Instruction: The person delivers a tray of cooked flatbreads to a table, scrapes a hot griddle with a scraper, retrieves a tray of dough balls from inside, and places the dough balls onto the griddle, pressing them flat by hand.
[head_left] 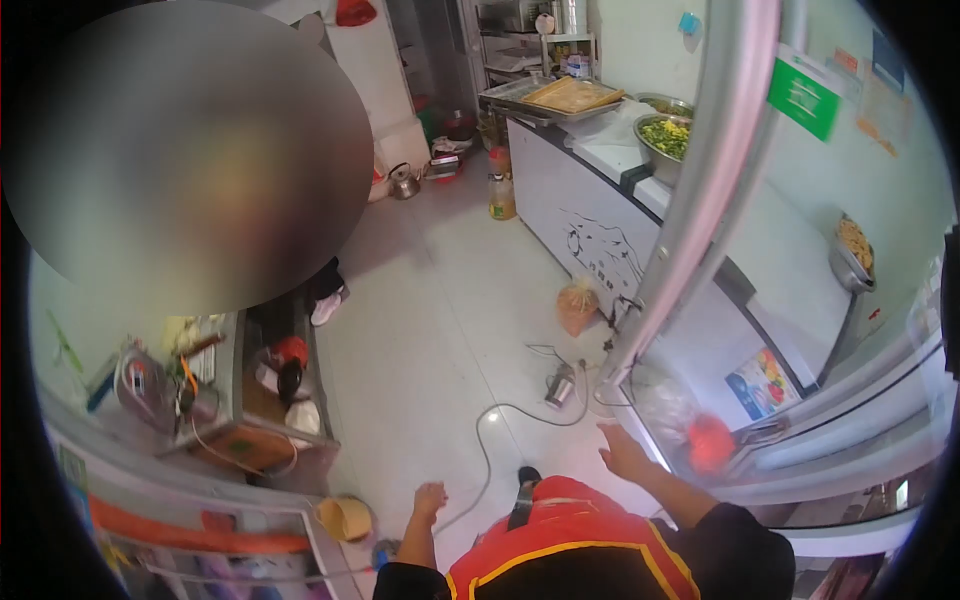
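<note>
Cord (pixel 481 447), just one, lies below left hand (pixel 430 500) and right hand (pixel 627 457).

The pale floor (pixel 425 340) is smooth and glossy, throwing back a bright glint. Beside the matt grey cord (pixel 484 440) lies a shiny metal cylinder (pixel 560 388). The door frame (pixel 700 185) looks like smooth metal with a soft sheen; the kettle (pixel 404 182) and greens bowl (pixel 654 167) are polished metal. Smooth white panelling faces the freezer (pixel 550 185). The bucket (pixel 345 520) looks like yellow plastic, the red apron (pixel 560 520) creased cloth, the clear bag (pixel 660 395) thin, crinkled plastic.
</note>
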